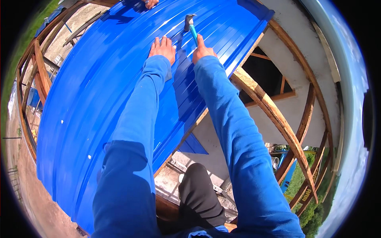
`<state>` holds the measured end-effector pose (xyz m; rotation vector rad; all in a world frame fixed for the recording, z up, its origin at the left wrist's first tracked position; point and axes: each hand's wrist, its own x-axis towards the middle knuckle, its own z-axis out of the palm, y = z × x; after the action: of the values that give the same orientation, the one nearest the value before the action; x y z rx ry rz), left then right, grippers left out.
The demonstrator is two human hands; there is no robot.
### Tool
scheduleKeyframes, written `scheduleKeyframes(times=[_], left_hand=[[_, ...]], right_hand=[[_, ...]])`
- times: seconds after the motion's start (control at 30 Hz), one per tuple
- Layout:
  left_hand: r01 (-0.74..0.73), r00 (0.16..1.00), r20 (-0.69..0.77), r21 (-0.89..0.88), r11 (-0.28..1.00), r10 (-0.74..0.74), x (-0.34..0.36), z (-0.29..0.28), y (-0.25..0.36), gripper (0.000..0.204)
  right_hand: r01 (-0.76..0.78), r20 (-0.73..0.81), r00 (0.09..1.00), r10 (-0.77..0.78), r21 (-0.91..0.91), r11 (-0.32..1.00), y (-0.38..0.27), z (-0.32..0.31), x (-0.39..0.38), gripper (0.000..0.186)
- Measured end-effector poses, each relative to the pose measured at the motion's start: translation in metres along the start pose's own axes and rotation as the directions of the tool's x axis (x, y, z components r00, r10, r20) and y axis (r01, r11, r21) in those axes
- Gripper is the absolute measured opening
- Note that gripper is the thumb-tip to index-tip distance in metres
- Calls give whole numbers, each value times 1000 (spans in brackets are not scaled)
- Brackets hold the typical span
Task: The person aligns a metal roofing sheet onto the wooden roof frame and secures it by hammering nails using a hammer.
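Observation:
A hammer (193,32) with a teal handle and a dark metal head is gripped in my right hand (203,50), closed around the handle. Its head is raised toward the far side, over a blue ribbed metal roofing sheet (91,107). Just to the left, my left hand (163,50) lies palm down on the sheet, fingers stretched forward and a little apart. Something small and grey shows beside my left wrist. Whether a nail or screw is near my fingers is too small to tell.
At the top edge another person's hand (151,3) rests near the sheet's far side. Wooden roof beams (274,115) cross open gaps on the right, beside a grey wall (317,51). My knee (197,190) is below, above a gap showing the ground. More timber frame (41,65) stands left.

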<state>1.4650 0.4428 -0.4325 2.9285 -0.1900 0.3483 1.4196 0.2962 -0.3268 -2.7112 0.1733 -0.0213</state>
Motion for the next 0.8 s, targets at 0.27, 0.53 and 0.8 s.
scheduleKeyframes(times=[0.27,0.53,0.8], left_hand=[[55,998,-15,-245,968,-60,6,0,-22,39],[15,997,-66,-346,938,-40,22,7,-15,29],[-38,999,-15,-288,957,35,-6,9,-30,42]], right_hand=[[46,61,998,-26,-338,940,28,22,-122,63],[121,79,992,-98,-395,910,46,48,-143,66],[115,181,983,-33,-468,876,41,62,-136,73]])
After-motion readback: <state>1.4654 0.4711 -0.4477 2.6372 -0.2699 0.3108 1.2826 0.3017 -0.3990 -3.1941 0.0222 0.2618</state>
